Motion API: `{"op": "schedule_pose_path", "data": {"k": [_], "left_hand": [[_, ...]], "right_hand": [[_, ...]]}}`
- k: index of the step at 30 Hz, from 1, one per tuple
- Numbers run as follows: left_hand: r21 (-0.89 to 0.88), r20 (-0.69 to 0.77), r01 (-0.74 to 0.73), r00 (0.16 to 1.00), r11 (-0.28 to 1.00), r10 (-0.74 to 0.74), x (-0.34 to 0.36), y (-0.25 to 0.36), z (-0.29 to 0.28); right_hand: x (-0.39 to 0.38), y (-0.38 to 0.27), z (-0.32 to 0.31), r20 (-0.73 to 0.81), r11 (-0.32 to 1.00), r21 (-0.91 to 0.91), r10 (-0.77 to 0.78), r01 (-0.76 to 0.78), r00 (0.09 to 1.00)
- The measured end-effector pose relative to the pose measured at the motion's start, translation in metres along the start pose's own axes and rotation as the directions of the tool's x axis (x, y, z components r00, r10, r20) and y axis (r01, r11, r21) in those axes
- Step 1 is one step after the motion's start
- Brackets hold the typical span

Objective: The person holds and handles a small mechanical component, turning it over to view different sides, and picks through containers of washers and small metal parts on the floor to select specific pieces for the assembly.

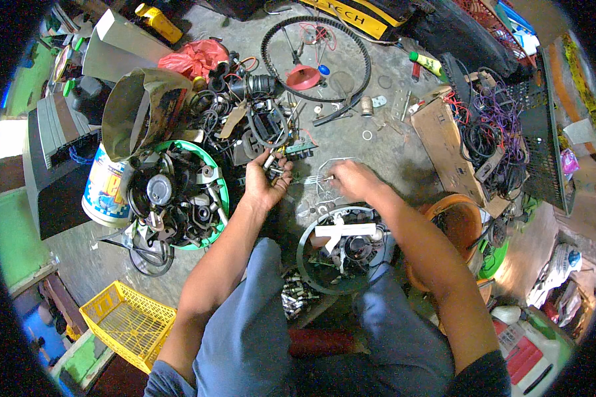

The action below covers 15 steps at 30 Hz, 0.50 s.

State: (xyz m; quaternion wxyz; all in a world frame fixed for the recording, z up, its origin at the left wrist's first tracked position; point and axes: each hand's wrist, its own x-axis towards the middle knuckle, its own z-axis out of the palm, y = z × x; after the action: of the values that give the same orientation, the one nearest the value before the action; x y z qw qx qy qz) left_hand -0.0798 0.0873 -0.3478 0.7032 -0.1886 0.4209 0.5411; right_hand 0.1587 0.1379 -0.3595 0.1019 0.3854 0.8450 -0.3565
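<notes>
Beyond and left of the round, grey-rimmed bucket (302,259), the left hand (266,185) curls its grip around small, silvery metal cylinders (269,161). Directly beyond that bucket, the right hand (352,180) has a narrow, pinched grip; what it holds, I cannot tell.

Bold dark capitals run across a yellow-and-black panel (351,18) lying at the far edge of the concrete floor, the largest readable lettering in the scene. At left, a white bucket (104,188) carries big yellowish letters over a blue pattern, its wording partly turned out of sight around the curve. Dark print marks a green-and-yellow tube (428,63) at upper right, too small to read. At lower right, a white jug (544,362) bears a red label (520,357) with print equally illegible.
</notes>
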Motion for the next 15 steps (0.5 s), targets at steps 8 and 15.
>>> {"op": "schedule_pose_path", "data": {"k": [8,15], "left_hand": [[-0.014,0.05,-0.035,0.998,0.999,0.036,0.003,0.007,-0.007],[-0.033,0.038,-0.033,0.999,0.999,0.034,0.004,0.009,-0.007]], "right_hand": [[0.001,-0.011,-0.021,-0.263,0.999,0.037,-0.027,0.038,0.965],[0.022,-0.036,0.001,-0.101,0.986,-0.082,-0.153,0.145,0.983]]}}
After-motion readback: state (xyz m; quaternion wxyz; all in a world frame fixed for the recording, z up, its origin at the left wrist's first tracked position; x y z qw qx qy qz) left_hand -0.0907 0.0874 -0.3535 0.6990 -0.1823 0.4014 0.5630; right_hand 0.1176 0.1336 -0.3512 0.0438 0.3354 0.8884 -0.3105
